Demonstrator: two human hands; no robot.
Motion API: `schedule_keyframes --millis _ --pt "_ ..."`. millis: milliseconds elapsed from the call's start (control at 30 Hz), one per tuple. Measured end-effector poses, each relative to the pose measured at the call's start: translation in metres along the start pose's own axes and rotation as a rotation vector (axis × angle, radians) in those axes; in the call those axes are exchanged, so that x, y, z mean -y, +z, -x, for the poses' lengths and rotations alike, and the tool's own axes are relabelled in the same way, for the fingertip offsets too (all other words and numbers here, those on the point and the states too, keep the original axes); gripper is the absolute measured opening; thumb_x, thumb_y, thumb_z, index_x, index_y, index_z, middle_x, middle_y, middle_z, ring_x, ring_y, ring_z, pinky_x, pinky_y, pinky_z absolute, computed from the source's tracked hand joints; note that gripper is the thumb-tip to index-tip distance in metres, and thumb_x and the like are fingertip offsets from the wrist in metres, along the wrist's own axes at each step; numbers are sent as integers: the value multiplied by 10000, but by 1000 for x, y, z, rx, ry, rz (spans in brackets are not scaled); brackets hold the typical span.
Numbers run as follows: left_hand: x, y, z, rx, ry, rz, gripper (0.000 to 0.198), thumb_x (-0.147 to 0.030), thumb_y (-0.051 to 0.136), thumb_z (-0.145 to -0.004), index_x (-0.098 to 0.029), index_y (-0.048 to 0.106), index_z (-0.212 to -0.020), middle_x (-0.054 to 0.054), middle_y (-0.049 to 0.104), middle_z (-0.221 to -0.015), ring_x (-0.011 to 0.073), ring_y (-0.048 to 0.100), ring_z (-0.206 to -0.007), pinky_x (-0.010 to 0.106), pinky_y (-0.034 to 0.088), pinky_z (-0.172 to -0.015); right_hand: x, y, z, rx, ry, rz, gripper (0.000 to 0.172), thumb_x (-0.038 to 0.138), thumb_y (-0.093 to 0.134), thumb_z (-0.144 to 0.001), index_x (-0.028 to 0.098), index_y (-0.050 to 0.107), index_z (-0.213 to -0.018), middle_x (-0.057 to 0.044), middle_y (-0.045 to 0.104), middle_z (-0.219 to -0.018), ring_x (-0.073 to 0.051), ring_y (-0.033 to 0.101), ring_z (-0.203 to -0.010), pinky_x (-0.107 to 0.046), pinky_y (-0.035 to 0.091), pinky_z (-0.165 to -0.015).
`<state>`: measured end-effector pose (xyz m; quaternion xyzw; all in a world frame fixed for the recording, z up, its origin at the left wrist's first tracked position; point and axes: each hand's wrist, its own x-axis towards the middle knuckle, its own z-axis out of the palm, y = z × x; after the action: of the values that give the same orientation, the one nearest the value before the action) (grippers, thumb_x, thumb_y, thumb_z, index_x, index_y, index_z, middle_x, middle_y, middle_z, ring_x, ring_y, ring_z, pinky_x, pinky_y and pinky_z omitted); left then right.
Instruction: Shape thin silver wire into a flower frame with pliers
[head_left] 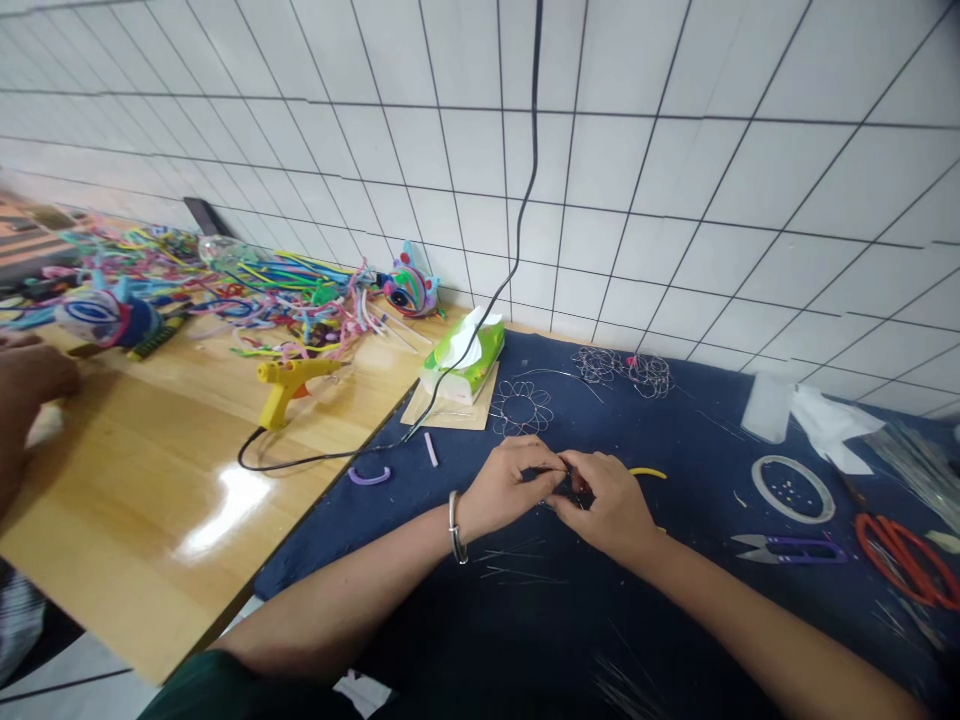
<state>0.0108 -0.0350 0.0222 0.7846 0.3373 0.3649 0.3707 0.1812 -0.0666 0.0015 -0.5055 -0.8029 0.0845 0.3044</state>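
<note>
My left hand (514, 480), with a silver bangle at the wrist, is closed in a pinch, its fingertips meeting those of my right hand (611, 500). Both pinch a thin wire piece, mostly hidden by the fingers. A yellow curved piece (649, 472) shows just beyond my right hand; whether it is touched I cannot tell. Behind my left hand lies a flower-shaped wire ring (523, 408). Tangled wire coils (622, 370) rest farther back on the dark blue cloth (697, 450). Loose straight wires (521, 572) lie below my hands.
Purple snips (795, 549), orange-handled scissors (900, 560) and a white ring (793, 490) lie right. Left are a tissue pack (465, 360), a yellow glue gun (292, 385) with a cord, and colourful craft strips (300, 285). Another person's hand (34, 385) is at far left.
</note>
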Motion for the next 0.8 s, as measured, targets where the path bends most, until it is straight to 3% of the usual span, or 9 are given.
schedule_keyframes --millis 400,633,800 --pt "-3 -4 0 30 -73 86 147 -211 530 -810 -143 661 -809 43 622 -761 128 555 -755 253 431 -730 1 3 1 62 107 15 82 258 498 -785 194 541 -814 21 499 -598 -115 465 -565 -235 329 -581" --pt "0 -5 0 77 -159 160 206 -280 517 -822 -129 653 -791 50 615 -772 132 557 -758 254 424 -742 1 3 3 110 202 -92 111 270 511 -782 214 551 -868 26 520 -633 -117 480 -595 -227 348 -585" --pt "-1 -5 -1 107 -254 332 213 -294 519 -814 -118 634 -781 34 598 -744 120 533 -716 238 416 -697 0 3 5 130 259 -161 116 283 521 -776 218 553 -867 33 517 -626 -117 491 -602 -224 362 -583"
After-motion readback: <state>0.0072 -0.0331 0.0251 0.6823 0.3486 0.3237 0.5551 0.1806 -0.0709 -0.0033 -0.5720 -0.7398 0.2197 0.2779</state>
